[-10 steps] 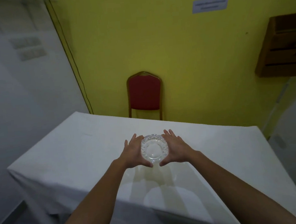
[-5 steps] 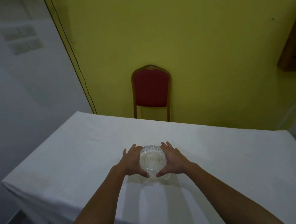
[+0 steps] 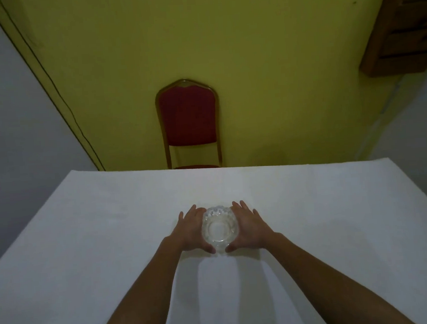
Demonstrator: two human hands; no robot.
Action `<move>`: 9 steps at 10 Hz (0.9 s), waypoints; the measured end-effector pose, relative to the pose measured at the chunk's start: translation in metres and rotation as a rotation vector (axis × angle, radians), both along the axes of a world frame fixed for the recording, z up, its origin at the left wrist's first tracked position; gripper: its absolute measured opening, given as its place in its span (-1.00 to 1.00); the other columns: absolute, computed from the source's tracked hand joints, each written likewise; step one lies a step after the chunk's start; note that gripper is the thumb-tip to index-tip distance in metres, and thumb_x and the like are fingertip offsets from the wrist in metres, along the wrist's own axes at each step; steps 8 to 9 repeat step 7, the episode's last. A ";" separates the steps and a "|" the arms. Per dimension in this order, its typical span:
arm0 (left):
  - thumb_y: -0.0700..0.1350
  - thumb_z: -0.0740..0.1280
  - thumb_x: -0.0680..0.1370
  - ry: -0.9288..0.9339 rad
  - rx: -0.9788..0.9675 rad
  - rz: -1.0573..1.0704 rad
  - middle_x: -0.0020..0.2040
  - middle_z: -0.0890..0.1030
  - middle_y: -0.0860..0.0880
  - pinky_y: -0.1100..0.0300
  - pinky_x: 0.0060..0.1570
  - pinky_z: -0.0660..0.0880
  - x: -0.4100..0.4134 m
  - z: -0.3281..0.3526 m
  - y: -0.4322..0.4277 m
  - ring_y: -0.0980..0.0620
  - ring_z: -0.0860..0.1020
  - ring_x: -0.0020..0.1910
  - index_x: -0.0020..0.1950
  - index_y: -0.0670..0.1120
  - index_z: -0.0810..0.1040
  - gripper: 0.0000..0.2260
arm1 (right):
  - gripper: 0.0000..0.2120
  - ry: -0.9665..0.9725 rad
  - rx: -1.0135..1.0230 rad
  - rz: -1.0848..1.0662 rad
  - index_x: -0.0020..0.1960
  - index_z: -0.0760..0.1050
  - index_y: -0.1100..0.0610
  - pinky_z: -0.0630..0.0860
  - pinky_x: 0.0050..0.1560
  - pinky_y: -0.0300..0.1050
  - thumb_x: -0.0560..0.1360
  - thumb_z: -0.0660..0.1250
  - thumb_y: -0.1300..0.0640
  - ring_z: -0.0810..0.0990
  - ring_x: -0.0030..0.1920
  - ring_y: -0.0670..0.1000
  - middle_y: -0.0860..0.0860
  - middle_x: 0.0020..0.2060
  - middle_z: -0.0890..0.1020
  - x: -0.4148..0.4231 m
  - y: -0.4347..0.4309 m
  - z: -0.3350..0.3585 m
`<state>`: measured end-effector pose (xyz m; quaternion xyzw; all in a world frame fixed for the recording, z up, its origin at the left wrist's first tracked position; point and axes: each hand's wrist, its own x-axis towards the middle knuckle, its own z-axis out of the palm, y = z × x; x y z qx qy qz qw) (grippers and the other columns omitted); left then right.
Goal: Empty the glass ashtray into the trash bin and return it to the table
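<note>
The glass ashtray (image 3: pixel 220 230) sits between the left hand (image 3: pixel 190 229) and the right hand (image 3: pixel 249 226), out on the white-covered worktop (image 3: pixel 86 234). Both palms cup its sides, with the fingers (image 3: pixel 243 206) spread along the far edge and the thumbs curling round the near edge, almost meeting. It is a loose two-handed hold rather than a tight clamp, and the fingers of both hands touch the glass. Whether the base rests on the cloth or hangs just above it cannot be told.

The bowl looks clear: no ash or butts show through the glass, though the light is dim and small bits could be missed. No trash bin is in view. Judging by the clean-looking bowl and its place on the worktop, the emptying seems done and this is the setting-down; what is left would be letting go and drawing the hands back.

Beyond the fingers, past the far edge, stands a red chair (image 3: pixel 188 118) against the yellow wall (image 3: pixel 276 69).
</note>
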<state>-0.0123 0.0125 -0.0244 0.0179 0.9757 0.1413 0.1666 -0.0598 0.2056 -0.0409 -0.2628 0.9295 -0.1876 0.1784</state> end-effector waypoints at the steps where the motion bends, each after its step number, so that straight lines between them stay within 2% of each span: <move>1: 0.22 0.55 0.27 -0.010 0.002 -0.052 0.57 0.17 -0.04 -0.17 0.53 -0.12 -0.004 -0.002 -0.004 -0.10 -0.05 0.60 0.55 -0.07 0.10 0.01 | 0.13 -0.006 0.021 -0.051 0.55 -0.01 0.10 -0.10 0.53 0.22 0.22 0.56 -0.23 -0.13 0.58 0.10 0.06 0.58 0.02 0.006 -0.001 -0.001; 4: 0.22 0.53 0.30 0.021 0.040 -0.144 0.56 0.17 -0.03 -0.16 0.53 -0.09 -0.009 -0.015 -0.008 -0.08 -0.02 0.59 0.56 -0.06 0.08 0.00 | 0.17 -0.010 0.117 -0.126 0.56 -0.06 0.12 -0.08 0.51 0.26 0.23 0.55 -0.24 -0.16 0.58 0.12 0.07 0.59 -0.03 0.014 -0.006 -0.006; 5: 0.25 0.51 0.30 -0.002 0.034 -0.133 0.60 0.08 -0.03 -0.20 0.53 -0.10 -0.012 -0.023 -0.011 -0.08 -0.07 0.60 0.58 -0.08 -0.01 0.06 | 0.16 -0.055 0.162 -0.148 0.57 -0.09 0.13 -0.08 0.51 0.29 0.26 0.55 -0.21 -0.18 0.57 0.13 0.08 0.59 -0.05 0.014 -0.009 -0.004; 6: 0.32 0.43 0.35 -0.079 -0.048 -0.147 0.62 -0.11 -0.09 -0.20 0.52 -0.16 -0.008 -0.020 -0.011 -0.10 -0.17 0.60 0.60 -0.12 -0.17 0.11 | 0.13 -0.101 0.269 -0.150 0.57 -0.16 0.18 -0.09 0.50 0.30 0.34 0.51 -0.16 -0.20 0.57 0.14 0.10 0.59 -0.08 0.018 -0.013 0.008; 7: 0.31 0.36 0.43 -0.110 -0.111 -0.171 0.61 -0.20 -0.13 -0.20 0.52 -0.17 -0.007 -0.004 -0.012 -0.12 -0.20 0.60 0.59 -0.16 -0.24 0.06 | 0.03 -0.134 0.338 -0.153 0.56 -0.21 0.22 -0.11 0.52 0.29 0.43 0.44 -0.06 -0.22 0.57 0.13 0.10 0.58 -0.14 0.021 -0.018 0.024; 9: 0.31 0.36 0.43 -0.110 -0.111 -0.171 0.61 -0.20 -0.13 -0.20 0.52 -0.17 -0.007 -0.004 -0.012 -0.12 -0.20 0.60 0.59 -0.16 -0.24 0.06 | 0.03 -0.134 0.338 -0.153 0.56 -0.21 0.22 -0.11 0.52 0.29 0.43 0.44 -0.06 -0.22 0.57 0.13 0.10 0.58 -0.14 0.021 -0.018 0.024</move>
